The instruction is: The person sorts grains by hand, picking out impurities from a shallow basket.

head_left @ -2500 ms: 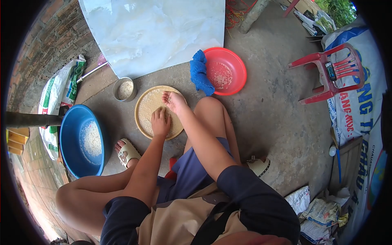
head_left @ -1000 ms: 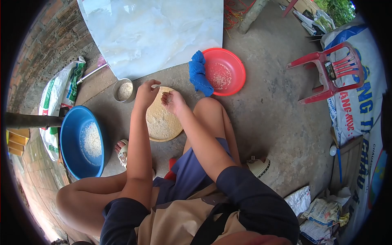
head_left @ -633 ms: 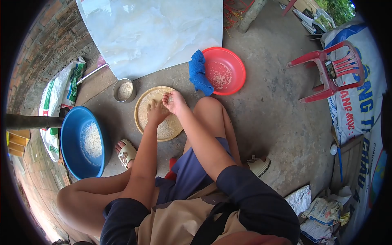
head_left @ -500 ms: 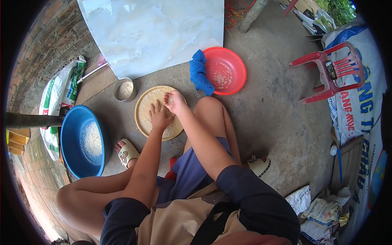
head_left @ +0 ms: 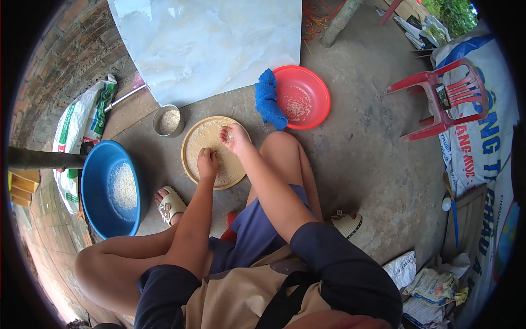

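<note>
A round woven tray point(head_left: 186, 156) with a pale rim sits on the floor before me, rice grains point(head_left: 204, 134) spread over it. Over the tray's lower middle, my left hand point(head_left: 207, 163) is closed, its fingertips pinched down at the grains; anything between them is too small to make out. My right hand point(head_left: 235, 138) is above the tray's right side, palm turned up and fingers curled. Some pale grains seem to lie in its cupped palm.
Left of the tray are a small metal bowl point(head_left: 157, 122) of grain and a blue basin point(head_left: 94, 181) with white grain. A red basin point(head_left: 320, 98) with a blue cloth point(head_left: 268, 98) over its edge stands beyond my knee. A red plastic chair point(head_left: 438, 109) is at right.
My left hand has drawn its spread fingers together into a pinch and shifted slightly down and left on the tray. My right hand stays cupped in nearly the same place.
</note>
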Available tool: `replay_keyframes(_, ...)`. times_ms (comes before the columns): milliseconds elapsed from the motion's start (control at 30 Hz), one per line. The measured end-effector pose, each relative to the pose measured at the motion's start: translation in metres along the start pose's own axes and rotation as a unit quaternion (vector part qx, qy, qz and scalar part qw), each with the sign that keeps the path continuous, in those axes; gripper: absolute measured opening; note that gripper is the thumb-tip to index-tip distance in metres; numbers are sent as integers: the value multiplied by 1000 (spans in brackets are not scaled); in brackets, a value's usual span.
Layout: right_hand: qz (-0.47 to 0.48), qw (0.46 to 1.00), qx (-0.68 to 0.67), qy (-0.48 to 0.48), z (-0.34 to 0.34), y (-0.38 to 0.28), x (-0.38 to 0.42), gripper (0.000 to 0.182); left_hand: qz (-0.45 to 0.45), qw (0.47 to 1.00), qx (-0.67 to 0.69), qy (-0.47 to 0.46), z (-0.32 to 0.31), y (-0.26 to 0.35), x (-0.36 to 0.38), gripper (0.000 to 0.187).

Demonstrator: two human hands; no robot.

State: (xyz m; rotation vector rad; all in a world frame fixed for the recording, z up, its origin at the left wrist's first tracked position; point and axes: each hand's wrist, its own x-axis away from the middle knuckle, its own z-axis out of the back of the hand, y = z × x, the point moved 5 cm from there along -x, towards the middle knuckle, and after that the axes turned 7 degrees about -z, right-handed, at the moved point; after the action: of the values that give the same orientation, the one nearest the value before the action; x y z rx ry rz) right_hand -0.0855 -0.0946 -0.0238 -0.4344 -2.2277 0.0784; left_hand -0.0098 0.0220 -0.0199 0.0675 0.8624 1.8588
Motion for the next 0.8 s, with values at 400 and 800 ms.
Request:
replay_keyframes(400, 13, 1000, 9, 13, 1, 0, -1, 25, 246, 536, 805, -66, 24, 16, -86, 8)
replay_keyframes(800, -9, 1000, 12, -7, -8, 1, 6, 30, 166, 380, 908, -62, 47, 57, -101, 44)
